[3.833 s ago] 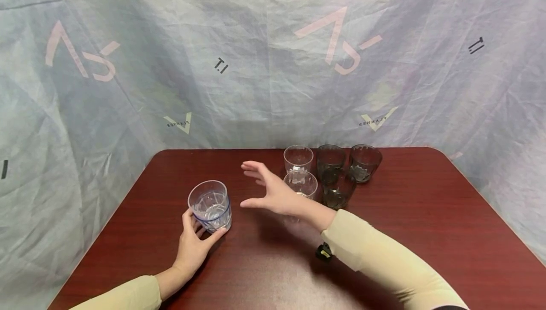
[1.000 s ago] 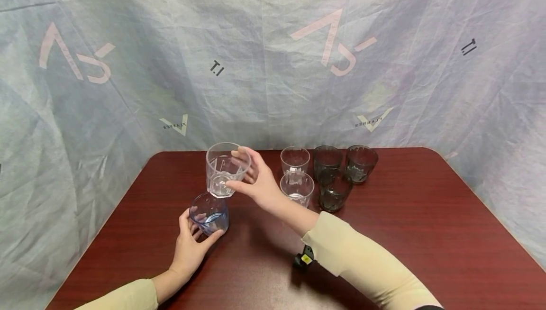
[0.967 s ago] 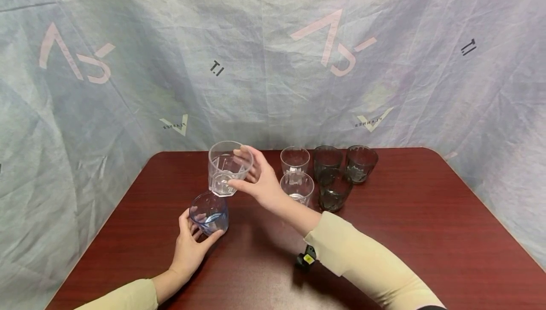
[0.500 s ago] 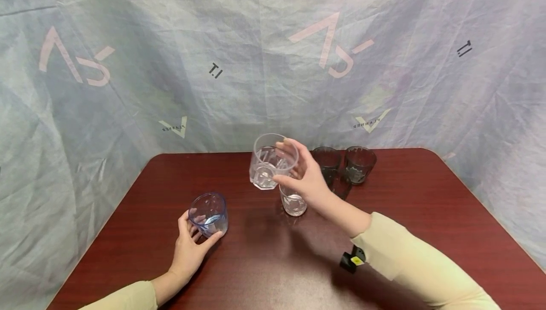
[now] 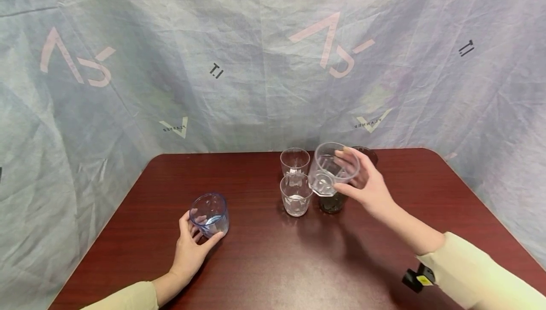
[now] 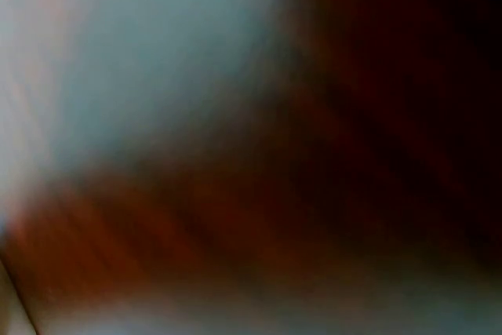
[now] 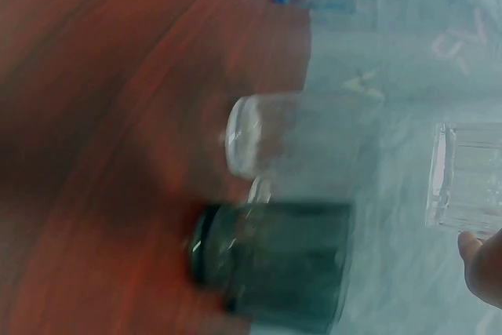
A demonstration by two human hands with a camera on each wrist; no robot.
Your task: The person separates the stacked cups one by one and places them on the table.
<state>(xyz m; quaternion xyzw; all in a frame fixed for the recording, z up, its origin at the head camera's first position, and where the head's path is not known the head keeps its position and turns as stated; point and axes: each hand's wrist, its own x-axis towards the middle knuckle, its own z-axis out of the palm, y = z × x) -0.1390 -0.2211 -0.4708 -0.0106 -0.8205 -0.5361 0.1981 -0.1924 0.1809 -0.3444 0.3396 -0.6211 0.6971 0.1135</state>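
Note:
My left hand (image 5: 189,250) holds a blue-tinted drinking glass (image 5: 213,217) low at the table's left, thumb and fingers on either side of it. In the air at right, my right hand (image 5: 373,189) grips a clear faceted glass (image 5: 323,171) between thumb and fingers. It hangs in front of the dark glasses, partly hiding them. In the right wrist view, the clear glass (image 7: 468,178) and the tip of my right hand (image 7: 485,268) show at the right edge, apart from the dark green glass (image 7: 290,260). The left wrist view is too blurred to show the hold.
Two clear glasses, a rear one (image 5: 294,158) and a front one (image 5: 296,203), stand one behind the other. Beside them are dark glasses, among them a front one (image 5: 331,204) and a back one (image 5: 370,153). A grey printed curtain (image 5: 256,54) hangs behind the reddish-brown table (image 5: 256,272).
The clear glass, first nested in the blue-tinted one, has been lifted out by my right hand and carried right, past the two clear glasses. My left hand stays on the blue-tinted glass.

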